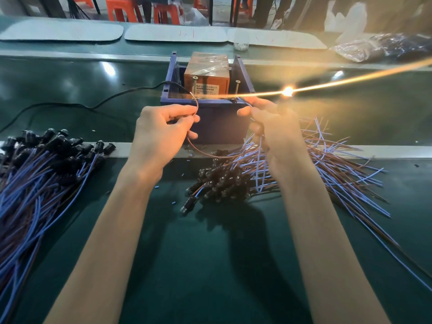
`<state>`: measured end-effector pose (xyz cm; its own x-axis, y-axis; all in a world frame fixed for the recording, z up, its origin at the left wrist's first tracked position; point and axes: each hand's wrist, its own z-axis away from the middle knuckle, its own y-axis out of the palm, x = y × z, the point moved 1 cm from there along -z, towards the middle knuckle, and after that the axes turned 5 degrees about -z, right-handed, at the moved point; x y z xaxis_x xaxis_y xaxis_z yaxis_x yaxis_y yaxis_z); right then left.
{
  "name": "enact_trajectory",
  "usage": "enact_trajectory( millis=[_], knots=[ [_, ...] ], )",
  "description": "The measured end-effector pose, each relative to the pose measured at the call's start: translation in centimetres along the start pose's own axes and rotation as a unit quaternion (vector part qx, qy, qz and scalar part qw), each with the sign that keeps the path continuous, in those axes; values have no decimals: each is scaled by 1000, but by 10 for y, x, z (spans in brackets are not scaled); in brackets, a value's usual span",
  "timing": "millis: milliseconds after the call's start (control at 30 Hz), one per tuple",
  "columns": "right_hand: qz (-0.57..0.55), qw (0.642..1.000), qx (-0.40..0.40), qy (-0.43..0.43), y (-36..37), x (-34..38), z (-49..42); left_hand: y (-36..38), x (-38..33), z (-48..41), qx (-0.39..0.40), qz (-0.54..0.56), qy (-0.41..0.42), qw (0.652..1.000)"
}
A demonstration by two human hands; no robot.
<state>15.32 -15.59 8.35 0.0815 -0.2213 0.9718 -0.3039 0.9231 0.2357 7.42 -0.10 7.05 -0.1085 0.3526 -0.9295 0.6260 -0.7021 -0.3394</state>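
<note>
My left hand [161, 129] pinches a brown wire [196, 106] whose bared tip reaches the front edge of a blue open box [217, 122]. An orange block [205, 78] with two upright screws sits inside the box. My right hand [268, 122] pinches a blue wire [244, 102] at the same edge. A small lamp [288, 91] glows bright yellow just above my right hand and throws a long streak of light to the right.
A pile of untidy blue and brown wired lamps [304, 164] lies under my right hand. A tidier bundle [39, 174] lies at the left. A black cable [93, 105] runs left from the box. White pads, a plastic cup [241, 43] and bags sit beyond.
</note>
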Motion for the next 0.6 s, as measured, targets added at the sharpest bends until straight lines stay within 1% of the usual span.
enact_trajectory(
  millis=[600],
  knots=[
    [18, 1000, 2, 4, 0, 2, 2, 0, -3, 3, 4, -14, 0, 1000]
  ],
)
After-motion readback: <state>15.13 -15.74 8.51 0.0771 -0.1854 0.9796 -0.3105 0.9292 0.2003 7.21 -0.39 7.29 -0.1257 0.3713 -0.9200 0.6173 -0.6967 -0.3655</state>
